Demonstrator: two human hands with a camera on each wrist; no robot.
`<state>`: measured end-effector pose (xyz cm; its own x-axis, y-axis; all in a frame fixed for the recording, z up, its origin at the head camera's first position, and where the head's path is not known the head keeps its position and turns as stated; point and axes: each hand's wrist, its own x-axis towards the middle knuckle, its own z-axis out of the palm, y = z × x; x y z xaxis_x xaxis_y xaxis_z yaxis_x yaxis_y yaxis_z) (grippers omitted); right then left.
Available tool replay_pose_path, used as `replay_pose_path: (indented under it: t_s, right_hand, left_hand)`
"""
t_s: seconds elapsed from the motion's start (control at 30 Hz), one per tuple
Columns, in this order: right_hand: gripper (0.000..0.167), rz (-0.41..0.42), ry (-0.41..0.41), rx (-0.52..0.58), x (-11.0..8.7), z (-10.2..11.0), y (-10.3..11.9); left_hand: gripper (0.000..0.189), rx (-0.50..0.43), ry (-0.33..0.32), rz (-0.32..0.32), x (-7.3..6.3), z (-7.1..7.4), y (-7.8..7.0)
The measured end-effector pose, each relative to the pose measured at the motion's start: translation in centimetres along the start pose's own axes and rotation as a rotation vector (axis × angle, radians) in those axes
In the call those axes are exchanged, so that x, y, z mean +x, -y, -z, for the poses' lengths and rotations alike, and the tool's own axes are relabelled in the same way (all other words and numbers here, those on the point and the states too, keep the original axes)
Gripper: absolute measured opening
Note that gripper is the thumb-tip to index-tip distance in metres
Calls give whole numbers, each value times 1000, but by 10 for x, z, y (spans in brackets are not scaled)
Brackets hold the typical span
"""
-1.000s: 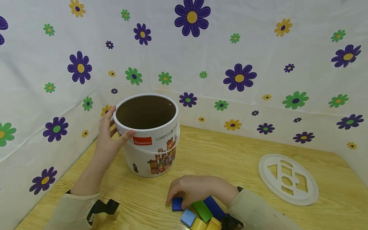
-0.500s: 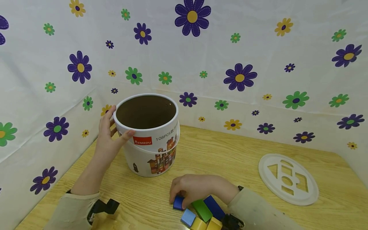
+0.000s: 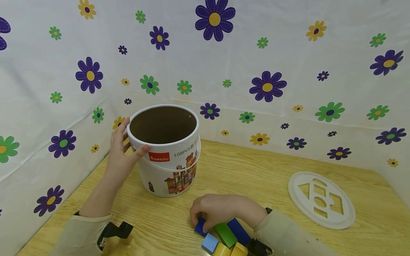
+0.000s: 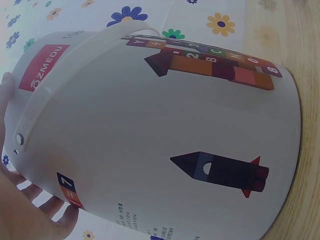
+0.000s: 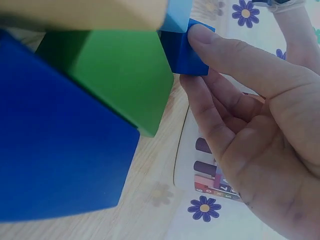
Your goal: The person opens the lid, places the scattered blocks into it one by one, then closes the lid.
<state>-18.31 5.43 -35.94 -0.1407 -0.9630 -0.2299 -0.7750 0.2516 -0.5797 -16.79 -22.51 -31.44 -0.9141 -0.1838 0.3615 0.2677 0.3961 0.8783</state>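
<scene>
In the head view, a white bucket (image 3: 166,153) with a wire-thin white handle stands upright at the left. My left hand (image 3: 120,153) holds its upper side, thumb across the front under the rim, fingers round the left. The left wrist view shows the bucket's printed wall (image 4: 125,125) and part of the hand (image 4: 30,210). Over the table's front, my right hand (image 3: 216,213) pinches a small dark blue block (image 3: 200,226) between thumb and fingers. In the right wrist view this block (image 5: 192,52) sits beside the light blue block (image 5: 177,16).
Close to the right hand lie a light blue block (image 3: 210,243), a green block (image 3: 225,234), a long dark blue block (image 3: 238,231) and yellow blocks (image 3: 221,250). A white round lid with cut-out shapes (image 3: 309,206) lies at the right. Flowered cloth (image 3: 230,57) walls the table.
My right hand has shifted slightly right, turning the small dark blue block and bringing it nearer the light blue one. The left hand and bucket stay put.
</scene>
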Motion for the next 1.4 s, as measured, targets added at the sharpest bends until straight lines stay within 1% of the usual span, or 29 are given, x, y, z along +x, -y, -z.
replay_pose_path:
  t_s: [0.17,0.3,0.5,0.67,0.9,1.03,1.1,1.2,1.4]
  right_hand:
    - [20,8,-9,-24,-1,1,2]
    - [22,12,-27,-14,-2,0,3]
    - [25,22,-43,-30,-4,-1,3]
    - [26,11,-83,-12,-6,1,4]
    - [23,26,-177,4,-9,11,9]
    - [21,-6,-224,30,-12,19,13]
    - [20,-9,-269,42,-14,25,16]
    - [19,11,-353,63,-18,33,21]
    - [24,35,-515,115,-28,50,29]
  left_hand:
    - [87,-10,2,0,0,0,0]
    - [87,-8,0,4,0,0,-1]
    - [87,-1,-1,6,-1,0,0]
    - [86,-4,-2,7,0,0,0]
    - [87,-2,-6,5,0,0,0]
    - [87,0,-5,6,0,0,0]
    - [86,0,-5,7,0,0,0]
    - [87,0,-5,7,0,0,0]
    - [86,-2,-2,8,0,0,0]
